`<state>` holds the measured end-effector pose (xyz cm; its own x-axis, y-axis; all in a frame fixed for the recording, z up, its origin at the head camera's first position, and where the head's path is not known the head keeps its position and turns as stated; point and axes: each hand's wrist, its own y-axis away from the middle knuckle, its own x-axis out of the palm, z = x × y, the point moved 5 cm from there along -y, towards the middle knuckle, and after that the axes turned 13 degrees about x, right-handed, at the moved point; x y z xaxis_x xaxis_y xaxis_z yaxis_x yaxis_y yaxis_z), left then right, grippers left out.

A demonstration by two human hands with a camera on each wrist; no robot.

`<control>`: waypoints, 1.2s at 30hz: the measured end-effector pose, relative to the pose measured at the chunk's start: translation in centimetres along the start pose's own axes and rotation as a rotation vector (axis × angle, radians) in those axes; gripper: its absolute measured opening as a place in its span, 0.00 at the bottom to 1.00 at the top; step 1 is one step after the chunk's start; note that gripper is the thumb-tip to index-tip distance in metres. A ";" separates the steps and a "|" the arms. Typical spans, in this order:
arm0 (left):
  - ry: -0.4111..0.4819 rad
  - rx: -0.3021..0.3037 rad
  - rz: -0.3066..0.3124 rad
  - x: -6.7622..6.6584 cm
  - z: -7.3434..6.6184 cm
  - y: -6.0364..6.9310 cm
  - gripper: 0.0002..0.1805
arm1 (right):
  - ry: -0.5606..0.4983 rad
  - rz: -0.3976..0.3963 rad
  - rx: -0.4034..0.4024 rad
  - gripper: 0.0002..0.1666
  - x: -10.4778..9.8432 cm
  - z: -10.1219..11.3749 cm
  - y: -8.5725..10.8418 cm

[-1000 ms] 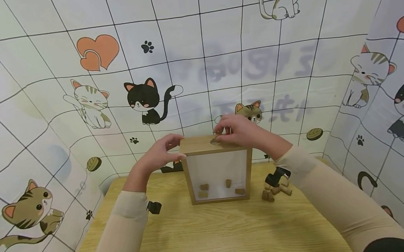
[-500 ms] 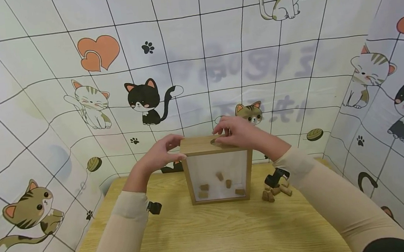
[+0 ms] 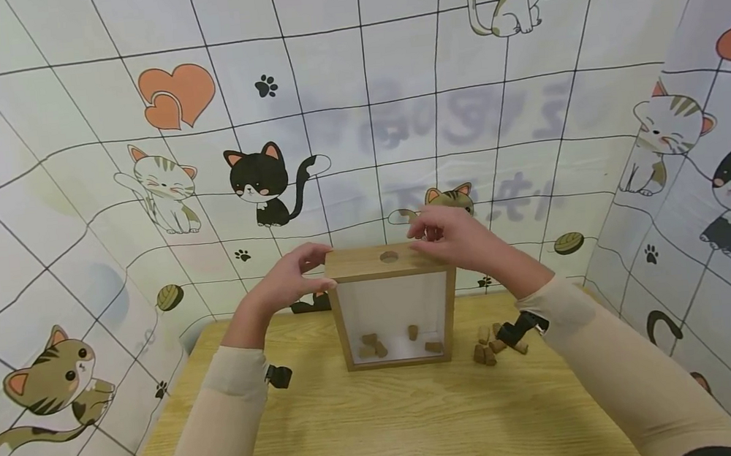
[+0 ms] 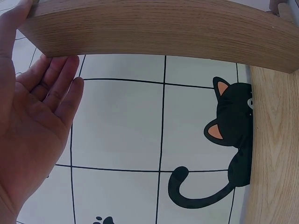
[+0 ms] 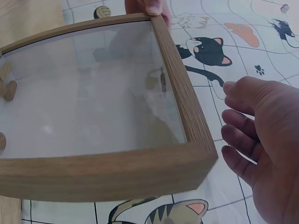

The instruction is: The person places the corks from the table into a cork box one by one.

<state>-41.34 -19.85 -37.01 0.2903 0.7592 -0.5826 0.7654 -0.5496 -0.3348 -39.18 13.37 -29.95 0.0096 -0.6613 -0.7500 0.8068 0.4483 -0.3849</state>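
A wooden box with a clear front stands upright on the table, a round hole in its top. Inside, several corks lie low behind the pane, three of them clustered at the left. My left hand grips the box's top left corner, thumb in front and fingers behind; in the left wrist view the hand touches the wooden side. Just right of the hole is my right hand, empty, its fingers loosely bent, apart from the frame in the right wrist view.
A small pile of loose corks lies on the wooden table to the right of the box, partly hidden by the right wrist's camera. Behind the table hangs a white cat-print cloth.
A cork that was falling behind the pane now lies with the two at the lower left. My right hand has moved right, uncovering the hole. The left hand has stayed put.
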 end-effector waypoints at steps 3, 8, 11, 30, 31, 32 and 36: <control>0.000 0.001 0.000 0.0 0.1 0.0 0.41 | 0.000 -0.042 0.003 0.07 -0.7 -0.7 1.1; 0.006 0.008 -0.001 -0.1 0.3 0.0 0.41 | 0.016 -0.095 -0.024 0.07 -1.7 -2.1 2.9; 0.007 0.008 -0.003 -0.2 0.4 0.0 0.41 | 0.025 -0.118 -0.018 0.07 -2.5 -3.1 4.0; 0.021 0.007 -0.004 -0.1 0.1 -0.1 0.40 | 0.045 -0.133 0.184 0.05 -3.0 -9.3 11.1; 0.021 0.006 -0.003 -0.1 0.2 -0.1 0.40 | 0.043 -0.131 0.199 0.04 -2.9 -9.6 11.3; 0.020 0.005 -0.003 -0.1 0.2 -0.1 0.40 | 0.043 -0.128 0.214 0.04 -2.8 -9.8 11.6; 0.017 0.004 -0.003 0.0 0.3 -0.1 0.40 | 0.033 -0.120 0.270 0.03 -2.2 -11.0 12.7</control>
<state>-41.61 -19.95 -37.20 0.2984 0.7665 -0.5687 0.7638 -0.5491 -0.3394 -35.46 27.14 -39.17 -0.1111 -0.6778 -0.7268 0.9290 0.1890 -0.3182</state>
